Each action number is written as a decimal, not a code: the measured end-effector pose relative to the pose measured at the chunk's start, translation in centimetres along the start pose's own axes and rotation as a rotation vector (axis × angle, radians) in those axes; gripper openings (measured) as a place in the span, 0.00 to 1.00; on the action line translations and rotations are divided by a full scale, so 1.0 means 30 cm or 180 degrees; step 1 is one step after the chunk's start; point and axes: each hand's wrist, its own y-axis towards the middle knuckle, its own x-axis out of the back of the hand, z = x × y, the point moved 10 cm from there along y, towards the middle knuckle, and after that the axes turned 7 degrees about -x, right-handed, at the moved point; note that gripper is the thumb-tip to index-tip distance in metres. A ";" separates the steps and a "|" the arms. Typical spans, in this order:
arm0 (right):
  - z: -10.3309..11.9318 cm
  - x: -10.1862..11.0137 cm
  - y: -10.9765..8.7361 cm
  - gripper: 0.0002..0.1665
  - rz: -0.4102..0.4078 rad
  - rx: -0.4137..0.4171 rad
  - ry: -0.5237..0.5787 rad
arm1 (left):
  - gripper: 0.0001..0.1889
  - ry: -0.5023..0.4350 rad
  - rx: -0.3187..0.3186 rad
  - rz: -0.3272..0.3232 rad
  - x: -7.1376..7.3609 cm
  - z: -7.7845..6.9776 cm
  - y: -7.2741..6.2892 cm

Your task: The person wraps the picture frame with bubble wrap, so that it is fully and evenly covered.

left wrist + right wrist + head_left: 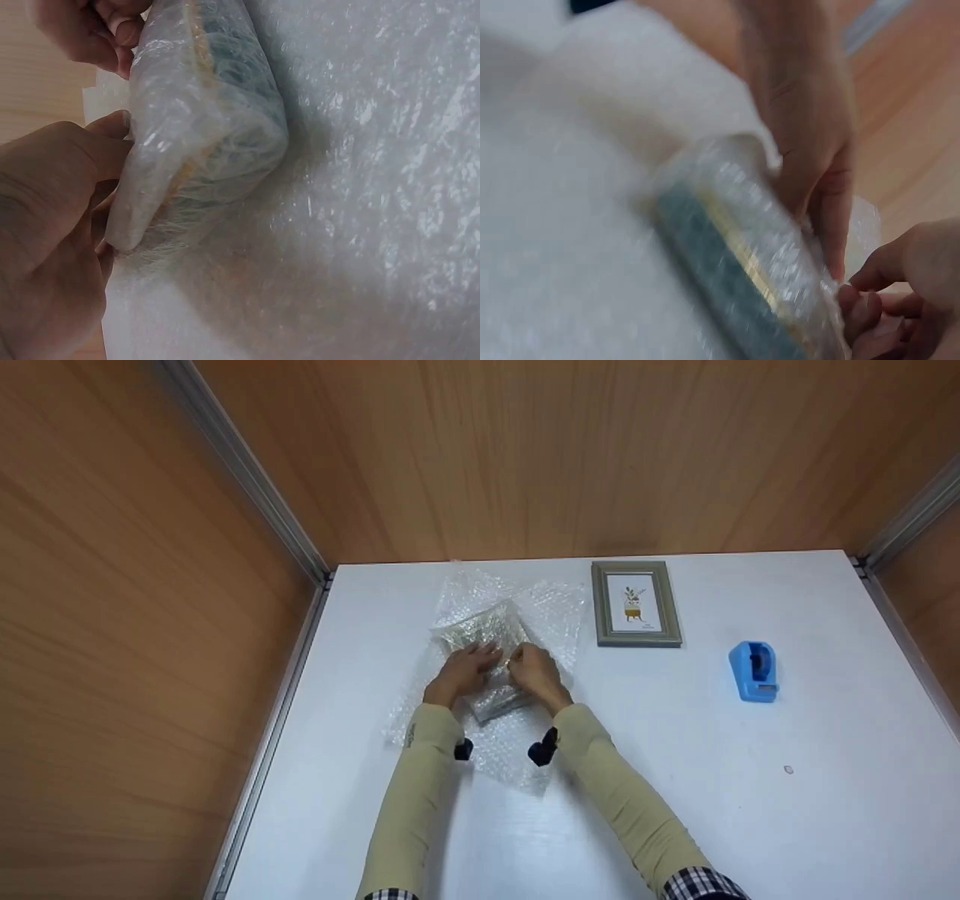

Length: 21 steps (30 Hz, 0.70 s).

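A flat rectangular bundle in bubble wrap (491, 622) lies tilted on a larger spread of the same wrap. Green and gold edges (727, 247) show through the clear layers. My left hand (466, 671) lies over the bundle's left side, fingers mostly straight and pressing on the wrap. On the other side, my right hand (534, 669) has curled fingers pinching the wrap near the middle. In the right wrist view, the right hand's fingertips (862, 304) meet the wrap close to the left hand (810, 127). The item inside is partly veiled by the bubbles.
A grey-green picture frame (671, 607) with a plant print lies right of the wrap. Farther right is a blue tape dispenser (742, 679). A small ring-like piece (788, 769) lies on the white table (847, 825). Wooden panels (562, 457) border the back and sides.
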 end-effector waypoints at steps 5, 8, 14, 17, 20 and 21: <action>0.053 -0.005 -0.052 0.13 -0.0375 0.0992 -0.0676 | 0.27 -0.0005 0.0001 -0.0001 -0.001 0.005 -0.002; 0.072 -0.022 -0.091 0.15 -0.0586 0.1488 -0.1004 | 0.27 -0.0072 0.0035 0.0034 -0.002 0.008 -0.005; 0.087 -0.063 -0.121 0.17 -0.0606 0.1873 -0.1468 | 0.26 -0.0137 0.0125 0.0068 -0.006 0.015 -0.010; 0.091 -0.082 -0.126 0.21 -0.0631 0.1921 -0.1797 | 0.26 -0.0119 0.0117 0.0064 -0.005 0.015 -0.009; 0.101 -0.092 -0.136 0.22 -0.0779 0.1992 -0.2164 | 0.26 -0.0108 0.0078 0.0067 -0.002 0.011 -0.008; 0.107 -0.094 -0.141 0.21 -0.0841 0.2026 -0.2256 | 0.26 -0.0101 0.0067 0.0071 -0.001 0.010 -0.008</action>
